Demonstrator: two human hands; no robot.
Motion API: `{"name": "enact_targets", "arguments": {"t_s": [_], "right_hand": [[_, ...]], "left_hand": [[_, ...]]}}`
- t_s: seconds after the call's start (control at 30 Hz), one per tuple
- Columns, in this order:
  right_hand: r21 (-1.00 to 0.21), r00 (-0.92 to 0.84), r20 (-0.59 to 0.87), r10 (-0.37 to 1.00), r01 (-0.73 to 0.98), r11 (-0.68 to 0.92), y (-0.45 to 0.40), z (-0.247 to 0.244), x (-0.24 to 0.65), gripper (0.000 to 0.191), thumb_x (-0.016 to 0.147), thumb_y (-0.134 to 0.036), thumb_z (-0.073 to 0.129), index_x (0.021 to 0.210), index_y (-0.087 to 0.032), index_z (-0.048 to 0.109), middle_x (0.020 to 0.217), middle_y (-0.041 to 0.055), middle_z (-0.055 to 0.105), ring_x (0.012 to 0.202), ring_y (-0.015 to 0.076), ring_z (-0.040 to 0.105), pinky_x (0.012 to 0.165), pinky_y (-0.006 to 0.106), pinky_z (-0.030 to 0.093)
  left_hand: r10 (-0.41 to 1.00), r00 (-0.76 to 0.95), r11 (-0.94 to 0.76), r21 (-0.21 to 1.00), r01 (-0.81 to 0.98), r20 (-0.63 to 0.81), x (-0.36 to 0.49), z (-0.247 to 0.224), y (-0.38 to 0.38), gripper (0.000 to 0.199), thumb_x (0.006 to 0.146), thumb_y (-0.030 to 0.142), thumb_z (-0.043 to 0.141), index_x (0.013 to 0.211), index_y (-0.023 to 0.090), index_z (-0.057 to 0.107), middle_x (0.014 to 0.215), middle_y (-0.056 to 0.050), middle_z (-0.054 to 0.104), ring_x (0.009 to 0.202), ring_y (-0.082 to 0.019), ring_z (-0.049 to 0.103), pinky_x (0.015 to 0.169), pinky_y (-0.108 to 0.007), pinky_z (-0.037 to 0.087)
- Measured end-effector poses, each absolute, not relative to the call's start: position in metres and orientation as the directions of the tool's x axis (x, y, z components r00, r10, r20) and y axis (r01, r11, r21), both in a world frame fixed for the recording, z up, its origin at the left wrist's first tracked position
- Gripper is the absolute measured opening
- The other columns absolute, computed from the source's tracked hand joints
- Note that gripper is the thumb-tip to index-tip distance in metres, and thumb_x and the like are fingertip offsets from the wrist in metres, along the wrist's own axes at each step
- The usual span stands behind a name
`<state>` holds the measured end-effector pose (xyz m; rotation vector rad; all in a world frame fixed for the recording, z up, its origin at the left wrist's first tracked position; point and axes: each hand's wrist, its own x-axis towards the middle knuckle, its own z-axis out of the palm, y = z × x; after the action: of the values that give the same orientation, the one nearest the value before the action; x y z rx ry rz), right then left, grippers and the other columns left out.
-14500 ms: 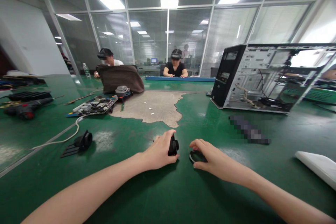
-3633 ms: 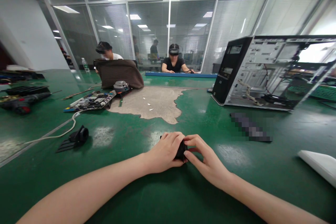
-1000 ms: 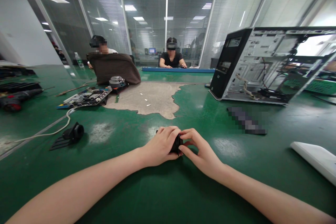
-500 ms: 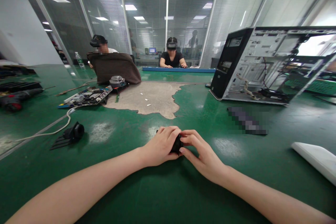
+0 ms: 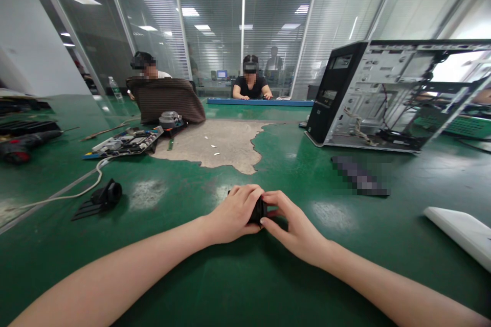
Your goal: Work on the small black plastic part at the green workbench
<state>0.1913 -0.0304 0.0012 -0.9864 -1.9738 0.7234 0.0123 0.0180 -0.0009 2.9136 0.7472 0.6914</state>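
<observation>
Most of the black part (image 5: pixel 259 211) hides inside the gripping left hand (image 5: pixel 235 213), the right hand (image 5: pixel 294 225) pinching its end.

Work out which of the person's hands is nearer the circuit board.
Left. The left hand is in front and to the right of the circuit board; the right hand is farther right.

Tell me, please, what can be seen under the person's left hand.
A small black object shows under the left hand, its exposed end touching the right hand. The left hand covers most of the rest, so its full shape cannot be seen.
</observation>
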Motion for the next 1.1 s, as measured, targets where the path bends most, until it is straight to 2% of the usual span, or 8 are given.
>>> {"name": "enact_targets", "arguments": {"t_s": [0.1,0.27,0.37,0.47,0.6,0.73,0.9,1.1], "right_hand": [[-0.648,-0.393,0.469,0.791,0.455,0.61,-0.0324,0.0017,0.1918,0.017,0.082,-0.019,0.05,0.099,-0.023,0.049,0.112,0.0076,0.046,0.104,0.0216,0.05,0.088,0.04,0.047],[-0.799,-0.307,0.415,0.856,0.328,0.505,-0.0263,-0.0035,0.189,0.018,0.082,-0.02,0.05,0.099,-0.023,0.046,0.105,0.0068,0.048,0.097,0.0191,0.053,0.073,0.033,0.055],[-0.859,-0.284,0.339,0.897,0.295,0.418,-0.0233,-0.0048,0.1876,0.025,0.08,-0.019,0.053,0.104,-0.022,0.044,0.104,0.0065,0.05,0.1,0.0197,0.053,0.073,0.033,0.055],[-0.867,-0.325,0.306,0.895,0.293,0.403,-0.0238,-0.0035,0.1885,0.024,0.082,-0.019,0.051,0.104,-0.022,0.045,0.102,0.0056,0.052,0.099,0.0191,0.055,0.073,0.032,0.055],[-0.767,-0.366,0.411,0.835,0.356,0.534,-0.0283,-0.0012,0.1922,0.024,0.08,-0.018,0.053,0.103,-0.024,0.047,0.106,0.0058,0.05,0.1,0.0191,0.054,0.079,0.034,0.053],[-0.651,-0.372,0.492,0.787,0.443,0.616,-0.0306,-0.0014,0.1941,0.016,0.082,-0.018,0.051,0.096,-0.023,0.052,0.11,0.007,0.048,0.103,0.021,0.052,0.087,0.04,0.049],[-0.773,-0.304,0.451,0.839,0.338,0.537,-0.0254,-0.0061,0.1905,0.022,0.081,-0.018,0.051,0.102,-0.023,0.046,0.106,0.0069,0.049,0.096,0.0188,0.054,0.073,0.033,0.056],[-0.788,-0.339,0.409,0.847,0.337,0.515,-0.0243,-0.0058,0.1913,0.028,0.08,-0.015,0.052,0.106,-0.023,0.046,0.105,0.0057,0.05,0.096,0.0181,0.054,0.074,0.032,0.055]], "left_hand": [[0.471,0.784,-0.88,0.163,0.445,0.404,0.0122,-0.0006,0.018,0.061,0.072,0.026,0.062,0.12,0.015,0.026,0.12,-0.014,0.043,0.109,-0.028,0.042,0.089,-0.043,0.035],[0.483,0.778,-0.874,0.166,0.457,0.402,0.0141,0.001,0.0179,0.059,0.073,0.027,0.062,0.118,0.014,0.028,0.118,-0.014,0.045,0.108,-0.027,0.042,0.088,-0.041,0.036],[0.487,0.778,-0.871,0.16,0.464,0.397,0.0148,0.0017,0.0179,0.058,0.072,0.027,0.062,0.118,0.013,0.029,0.117,-0.014,0.045,0.107,-0.027,0.043,0.088,-0.041,0.036],[0.485,0.78,-0.872,0.156,0.464,0.396,0.0144,0.0016,0.0178,0.057,0.072,0.027,0.062,0.118,0.013,0.029,0.117,-0.014,0.045,0.107,-0.027,0.042,0.088,-0.041,0.036],[0.473,0.78,-0.879,0.156,0.451,0.41,0.0134,0.0004,0.0179,0.06,0.072,0.025,0.061,0.119,0.014,0.027,0.118,-0.014,0.045,0.108,-0.027,0.042,0.089,-0.041,0.035],[0.469,0.775,-0.881,0.162,0.445,0.423,0.0135,0.0,0.0178,0.058,0.072,0.027,0.061,0.118,0.014,0.028,0.117,-0.014,0.046,0.107,-0.027,0.043,0.088,-0.041,0.036],[0.473,0.775,-0.879,0.159,0.451,0.419,0.0139,0.0014,0.0177,0.058,0.073,0.028,0.061,0.118,0.014,0.028,0.117,-0.014,0.045,0.108,-0.027,0.043,0.088,-0.041,0.036],[0.474,0.778,-0.878,0.156,0.453,0.411,0.0135,0.0004,0.0182,0.059,0.072,0.027,0.062,0.119,0.013,0.028,0.117,-0.014,0.045,0.107,-0.027,0.043,0.088,-0.041,0.036]]}}
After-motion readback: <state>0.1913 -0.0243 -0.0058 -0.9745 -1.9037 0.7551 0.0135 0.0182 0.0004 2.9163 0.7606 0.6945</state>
